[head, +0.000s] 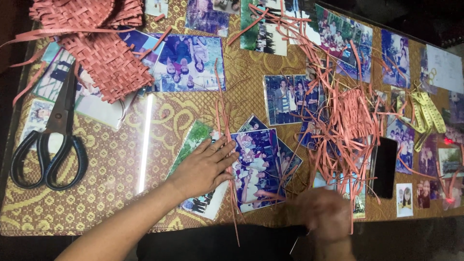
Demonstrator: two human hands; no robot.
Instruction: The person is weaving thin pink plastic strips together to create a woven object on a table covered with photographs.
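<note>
My left hand [205, 166] lies flat with fingers spread on the glass table top, beside two thin pink strips [231, 183] that run toward the table's front edge. My right hand [323, 212] is blurred near the front edge, below a tangled heap of pink strips [350, 116]; its fingers look curled, and what they hold cannot be made out. Photographs [258, 166] lie under the glass around both hands.
Large black-handled scissors [50, 140] lie at the left. Woven pink strip mats [104, 58] sit at the back left. A black phone [385, 166] lies right of the heap, and a yellow measuring tape [427, 116] lies further right.
</note>
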